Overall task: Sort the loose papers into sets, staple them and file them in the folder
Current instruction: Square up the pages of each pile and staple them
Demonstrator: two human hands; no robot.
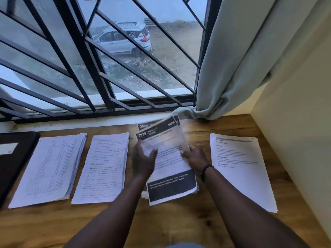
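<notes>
While the four sets lie in a row on the brown wooden table [179,226], we have both hands on the third one, the white printed sheets with black header and footer bands [170,169]. Our left hand [144,161] rests open on the pile's left edge, fingers spread and fairly straight; our right hand [194,157] holds the right edge, its fingers [184,152] curled round a blurred top sheet that is lifted off the stack. The pile's long axis runs away from us toward the barred window [89,68], slightly skewed, with sheets fanned at the far end, so squaring it means pushing inward from both long sides. Left of it lie the white handwritten lined pages [103,169] and the white sheets of ruled tables [50,169]; the black flat folder [14,158] sits at the far left, nearer our left hand. The white typed pages [240,169] lie right. We see no stapler.
</notes>
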